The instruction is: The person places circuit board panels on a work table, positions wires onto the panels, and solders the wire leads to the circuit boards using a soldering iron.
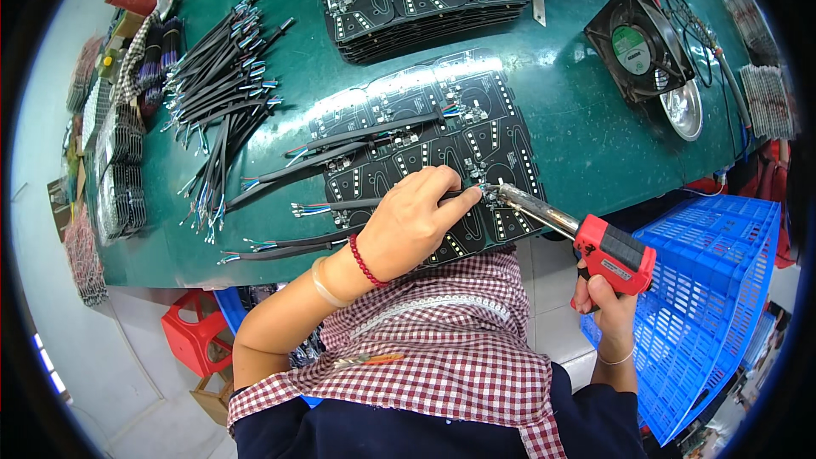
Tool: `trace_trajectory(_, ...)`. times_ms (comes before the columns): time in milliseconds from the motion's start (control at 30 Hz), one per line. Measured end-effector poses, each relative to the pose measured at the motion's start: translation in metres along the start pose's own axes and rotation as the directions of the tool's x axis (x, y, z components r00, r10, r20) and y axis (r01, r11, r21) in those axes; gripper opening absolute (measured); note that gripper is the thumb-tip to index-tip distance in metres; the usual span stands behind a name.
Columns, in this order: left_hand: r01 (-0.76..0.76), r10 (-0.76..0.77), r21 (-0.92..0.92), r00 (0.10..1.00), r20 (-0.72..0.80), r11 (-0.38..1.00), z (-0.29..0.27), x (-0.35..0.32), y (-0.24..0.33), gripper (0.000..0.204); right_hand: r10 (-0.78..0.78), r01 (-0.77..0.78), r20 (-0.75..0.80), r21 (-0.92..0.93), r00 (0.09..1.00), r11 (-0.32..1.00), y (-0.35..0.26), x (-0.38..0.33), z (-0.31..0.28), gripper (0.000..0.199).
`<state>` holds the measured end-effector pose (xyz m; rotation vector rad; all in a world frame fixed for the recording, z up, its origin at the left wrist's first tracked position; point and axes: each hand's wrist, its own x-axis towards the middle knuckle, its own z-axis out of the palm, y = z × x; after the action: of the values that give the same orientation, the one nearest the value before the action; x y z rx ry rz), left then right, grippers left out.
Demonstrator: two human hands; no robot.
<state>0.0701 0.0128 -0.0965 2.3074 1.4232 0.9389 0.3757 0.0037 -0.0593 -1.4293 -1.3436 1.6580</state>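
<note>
A panel of black circuit boards (433, 157) lies on the green table in front of me, with several black-sleeved cables laid across it. My left hand (418, 219) pinches the end of one black-sleeved cable (357, 204) against the near right part of the panel; its fingertips partly hide the wire ends. In my right hand (608, 302) is a red and black soldering gun (616, 253). Its metal barrel points left, and the tip meets the board just beside my left fingertips. The exact contact at the tip is too small to make out.
A heap of black-sleeved cables (225, 85) lies left on the green table (280, 42). Stacked circuit boards (425, 0) stand at the back, near a metal ruler (538, 0). A black fan (633, 47) and a metal dish (682, 110) are right; a blue crate (705, 289) stands below.
</note>
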Motion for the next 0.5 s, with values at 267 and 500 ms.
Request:
trace_trajectory(267, 0.003, -0.003, 0.010, 1.000, 0.007, 1.000, -0.001, -0.001, 0.000, 0.039, 0.040, -0.036, -0.028, 0.118, 0.999, 0.992, -0.008, -0.001, -0.005, 0.024)
trace_trajectory(500, -0.004, 0.004, 0.003, 1.000, 0.000, 1.000, 0.000, -0.001, -0.001, 0.037, 0.051, -0.052, 0.011, 0.104, 0.999, 0.993, -0.016, 0.006, -0.006, 0.028)
